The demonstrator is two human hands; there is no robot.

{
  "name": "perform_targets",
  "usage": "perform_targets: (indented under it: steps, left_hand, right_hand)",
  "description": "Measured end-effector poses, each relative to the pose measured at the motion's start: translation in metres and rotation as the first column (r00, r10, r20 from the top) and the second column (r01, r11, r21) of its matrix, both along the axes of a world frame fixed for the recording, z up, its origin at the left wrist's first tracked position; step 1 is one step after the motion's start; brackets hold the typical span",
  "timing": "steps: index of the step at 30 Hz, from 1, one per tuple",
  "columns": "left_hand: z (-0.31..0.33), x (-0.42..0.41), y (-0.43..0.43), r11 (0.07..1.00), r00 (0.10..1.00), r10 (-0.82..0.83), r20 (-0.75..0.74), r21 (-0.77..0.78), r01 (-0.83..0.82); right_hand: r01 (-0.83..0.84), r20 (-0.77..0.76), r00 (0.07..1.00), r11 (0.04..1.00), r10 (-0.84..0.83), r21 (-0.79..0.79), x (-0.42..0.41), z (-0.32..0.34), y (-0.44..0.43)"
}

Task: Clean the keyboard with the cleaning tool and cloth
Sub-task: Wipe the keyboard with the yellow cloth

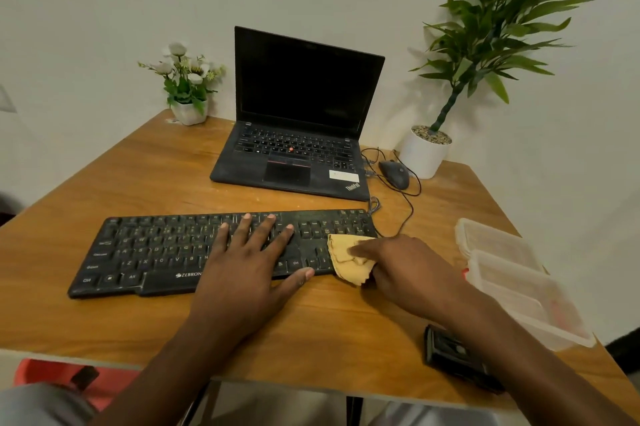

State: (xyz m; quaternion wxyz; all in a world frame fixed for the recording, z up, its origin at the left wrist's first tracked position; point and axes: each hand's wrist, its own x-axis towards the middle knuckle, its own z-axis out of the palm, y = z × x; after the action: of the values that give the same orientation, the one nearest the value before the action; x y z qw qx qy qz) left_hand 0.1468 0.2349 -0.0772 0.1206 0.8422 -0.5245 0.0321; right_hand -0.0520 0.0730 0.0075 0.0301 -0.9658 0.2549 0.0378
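A black keyboard [156,252] lies across the middle of the wooden table [138,176]. My left hand [249,269] rests flat on its right half, fingers spread, holding nothing. My right hand [408,269] presses a crumpled yellow cloth [346,254] onto the keyboard's right end, over the number pad. A black object, possibly the cleaning tool [457,359], lies near the table's front right edge, partly hidden by my right forearm.
An open black laptop [298,134] stands behind the keyboard, with a wired mouse [394,174] to its right. Clear plastic containers [512,273] sit at the right edge. A small flower pot [188,110] and a tall potted plant [426,151] stand at the back.
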Motion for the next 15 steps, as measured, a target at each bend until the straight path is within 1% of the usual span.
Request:
perform_targets:
  steps: [2, 3, 4, 5, 7, 9, 10, 13, 15]
  left_hand:
    - [0.000, 0.000, 0.000, 1.000, 1.000, -0.004, 0.000, -0.001, 0.004]
    - [-0.001, 0.000, 0.001, 1.000, 1.000, -0.006, 0.005, 0.007, 0.006]
    - [-0.001, 0.000, 0.001, 1.000, 1.000, -0.007, 0.008, 0.014, 0.007]
    - [-0.001, 0.000, 0.001, 1.000, 1.000, -0.007, 0.008, 0.017, 0.007]
    - [-0.001, -0.001, 0.001, 1.000, 1.000, -0.006, 0.003, 0.011, 0.006]
    - [0.001, -0.002, 0.002, 1.000, 1.000, -0.001, -0.002, 0.011, 0.001]
    - [0.001, -0.002, 0.003, 1.000, 1.000, 0.001, -0.004, 0.009, -0.001]
    - [0.002, -0.002, 0.002, 1.000, 1.000, 0.010, -0.004, 0.014, -0.010]
    - [0.002, -0.002, 0.001, 1.000, 1.000, 0.013, -0.013, 0.004, -0.013]
  right_hand:
    - [0.034, 0.011, 0.999, 0.990, -0.036, 0.136, -0.002, 0.012, -0.012]
    - [0.070, 0.053, 0.995, 0.973, -0.084, 0.220, -0.002, 0.018, -0.019]
    - [0.111, 0.112, 0.983, 0.956, -0.146, 0.271, 0.000, 0.023, -0.027]
    - [0.158, 0.178, 0.961, 0.947, -0.213, 0.280, 0.004, 0.026, -0.035]
    - [0.253, 0.299, 0.903, 0.945, -0.307, 0.207, 0.015, 0.025, -0.048]
    - [0.304, 0.347, 0.877, 0.943, -0.332, 0.135, 0.031, 0.017, -0.049]
    - [0.301, 0.336, 0.885, 0.947, -0.322, 0.117, 0.039, 0.011, -0.045]
    - [0.295, 0.229, 0.924, 0.952, -0.307, 0.084, 0.064, -0.012, -0.020]
    - [0.280, 0.221, 0.934, 0.960, -0.280, 0.030, 0.076, -0.021, 0.000]
